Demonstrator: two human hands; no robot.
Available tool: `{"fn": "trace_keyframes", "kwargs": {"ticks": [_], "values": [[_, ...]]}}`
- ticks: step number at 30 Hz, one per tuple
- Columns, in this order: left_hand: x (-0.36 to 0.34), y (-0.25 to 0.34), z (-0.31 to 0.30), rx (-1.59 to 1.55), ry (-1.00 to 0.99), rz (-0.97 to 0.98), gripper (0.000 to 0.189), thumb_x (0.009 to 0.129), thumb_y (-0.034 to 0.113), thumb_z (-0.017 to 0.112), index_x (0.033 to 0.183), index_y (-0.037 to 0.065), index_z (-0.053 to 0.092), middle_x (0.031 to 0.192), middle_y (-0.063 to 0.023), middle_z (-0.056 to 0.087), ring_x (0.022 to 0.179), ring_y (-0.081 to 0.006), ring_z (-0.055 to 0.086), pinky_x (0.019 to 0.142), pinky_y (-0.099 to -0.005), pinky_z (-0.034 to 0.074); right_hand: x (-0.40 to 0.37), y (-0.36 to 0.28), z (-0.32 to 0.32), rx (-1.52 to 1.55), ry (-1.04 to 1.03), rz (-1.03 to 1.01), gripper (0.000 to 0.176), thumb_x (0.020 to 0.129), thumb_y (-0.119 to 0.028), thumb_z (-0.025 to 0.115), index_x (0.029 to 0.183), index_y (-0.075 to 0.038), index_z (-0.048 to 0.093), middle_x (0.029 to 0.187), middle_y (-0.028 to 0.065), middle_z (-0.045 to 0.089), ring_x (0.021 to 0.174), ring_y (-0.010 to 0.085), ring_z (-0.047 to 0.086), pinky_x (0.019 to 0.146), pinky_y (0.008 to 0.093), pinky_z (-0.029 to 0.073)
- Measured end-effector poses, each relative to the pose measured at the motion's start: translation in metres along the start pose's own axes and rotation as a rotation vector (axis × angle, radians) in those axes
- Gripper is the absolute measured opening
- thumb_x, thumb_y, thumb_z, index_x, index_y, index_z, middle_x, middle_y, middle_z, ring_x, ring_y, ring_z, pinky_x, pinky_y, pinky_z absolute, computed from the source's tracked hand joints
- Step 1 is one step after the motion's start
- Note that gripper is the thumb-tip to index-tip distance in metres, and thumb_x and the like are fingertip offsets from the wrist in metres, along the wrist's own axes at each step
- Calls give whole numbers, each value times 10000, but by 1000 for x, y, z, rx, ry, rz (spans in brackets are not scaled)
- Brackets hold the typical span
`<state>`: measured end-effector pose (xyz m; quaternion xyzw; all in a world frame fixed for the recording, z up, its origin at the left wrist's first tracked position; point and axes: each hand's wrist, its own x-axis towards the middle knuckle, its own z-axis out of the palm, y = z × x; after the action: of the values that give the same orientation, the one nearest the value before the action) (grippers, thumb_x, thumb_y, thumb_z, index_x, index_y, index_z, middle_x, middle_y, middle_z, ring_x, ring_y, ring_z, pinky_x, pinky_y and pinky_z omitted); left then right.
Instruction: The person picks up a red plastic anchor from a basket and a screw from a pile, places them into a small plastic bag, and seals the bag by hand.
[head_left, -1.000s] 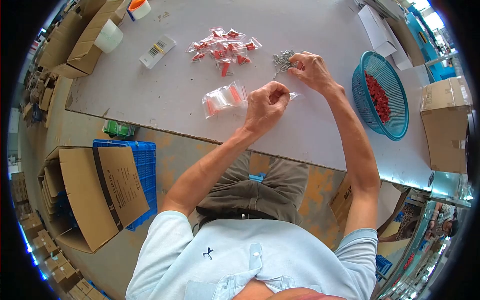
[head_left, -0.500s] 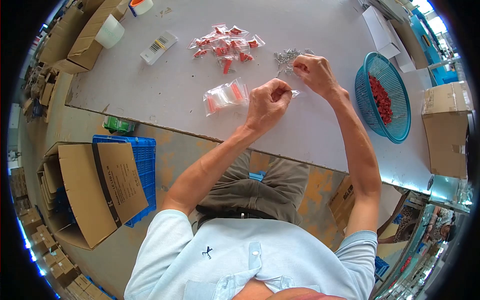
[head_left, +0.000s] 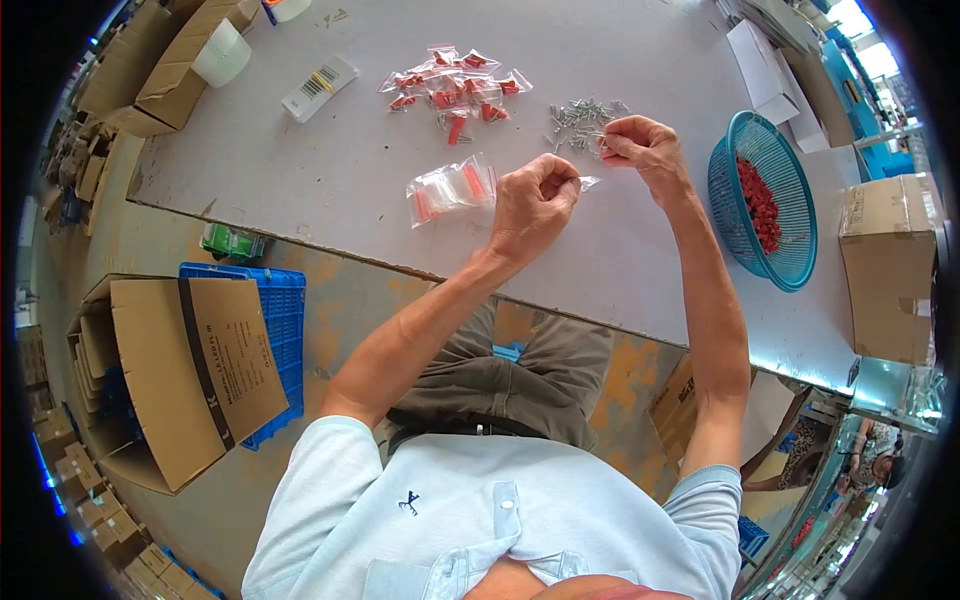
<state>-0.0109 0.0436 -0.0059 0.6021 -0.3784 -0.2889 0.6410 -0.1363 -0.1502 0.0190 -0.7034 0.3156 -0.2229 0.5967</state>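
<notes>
My left hand is closed, pinching a small clear plastic bag whose corner sticks out past the fingertips. My right hand has thumb and fingers pinched together beside a loose pile of small silver screws. Whatever lies between those fingertips is too small to name. Left of my left hand is a stack of flat clear bags with red strips. Further back on the table lies a heap of filled clear bags with red pieces.
A teal plastic basket of red pieces stands to the right, beside a cardboard box. A clear pack with a barcode label and an open carton are at the left. Below the table edge stand a blue crate and another carton.
My right hand has drawn back from the screw pile, slightly to the right and nearer to me, uncovering more screws. My left hand keeps its pinch on the bag. The view has shifted slightly.
</notes>
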Motion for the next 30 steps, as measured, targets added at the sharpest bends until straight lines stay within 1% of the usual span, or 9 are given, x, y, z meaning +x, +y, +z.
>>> {"fn": "trace_keyframes", "kwargs": {"ticks": [1, 3, 13, 15, 16, 18, 21, 26, 30], "values": [[0, 0, 0, -1, 2, 0, 68, 922, 40, 712, 952, -12, 743, 801, -71, 745, 724, -100, 691, 679, -271, 575, -2, 0, 1, -2, -1, 0, 139, 976, -62, 722, 1095, 8, 735, 974, 132, 765, 842, 184, 759, 769, 321, 666], [0, 1, 0, 59, -2, 29, 45, 944, 32, 713, 976, 10, 735, 811, -32, 744, 727, -76, 686, 664, -241, 558, -5, 1, 4, 51, 19, 3, 124, 955, -31, 726, 1065, 25, 735, 947, 138, 768, 847, 191, 755, 781, 331, 668], [0, 2, -2, 64, 55, 8, 79, 940, 63, 730, 987, 3, 750, 790, -45, 753, 709, -89, 699, 652, -250, 561, -28, -7, 20, 127, 101, -30, 153, 973, -102, 745, 1061, 23, 732, 941, 145, 773, 815, 180, 758, 762, 321, 662], [0, 3, -3, 68, 65, 3, 88, 938, 78, 737, 978, 1, 755, 777, -47, 754, 697, -93, 704, 647, -252, 563, -48, -15, 27, 136, 160, -67, 168, 987, -129, 742, 1053, 26, 732, 889, 127, 764, 728, 158, 733, 661, 289, 633], [0, 4, -4, 68, 67, 2, 88, 938, 78, 737, 978, 1, 755, 777, -47, 754, 697, -93, 704, 647, -252, 563, -58, -18, 30, 135, 158, -66, 168, 987, -129, 742, 1053, 26, 732, 889, 127, 764, 728, 158, 733, 661, 289, 633], [-1, 4, -3, 75, 73, -1, 81, 936, 74, 733, 966, 2, 756, 771, -50, 753, 690, -91, 704, 642, -254, 564, -78, -21, 35, 154, 106, -91, 153, 990, -122, 743, 1040, 22, 731, 827, 100, 744, 655, 125, 692, 563, 261, 574], [-1, 3, -3, 90, 72, 9, 78, 934, 70, 728, 956, 2, 757, 770, -50, 753, 681, -89, 701, 634, -255, 563, -93, -20, 52, 164, 115, -159, 120, 988, -102, 742, 1025, 11, 731, 788, 77, 723, 623, 103, 659, 520, 245, 531], [-1, 2, -2, 92, 47, 42, 86, 930, 67, 728, 961, -6, 760, 775, -54, 755, 686, -95, 709, 632, -255, 572, -90, -12, 62, 134, 141, -183, 97, 982, -87, 746, 1014, 2, 727, 791, 68, 724, 636, 100, 670, 537, 239, 553], [-2, 1, -2, 85, 6, 38, 99, 924, 66, 736, 973, -17, 760, 792, -61, 761, 702, -99, 718, 636, -256, 583, -88, -12, 64, 68, 151, -138, 97, 974, -89, 753, 997, 0, 721, 812, 76, 733, 654, 104, 687, 558, 248, 589]]}}
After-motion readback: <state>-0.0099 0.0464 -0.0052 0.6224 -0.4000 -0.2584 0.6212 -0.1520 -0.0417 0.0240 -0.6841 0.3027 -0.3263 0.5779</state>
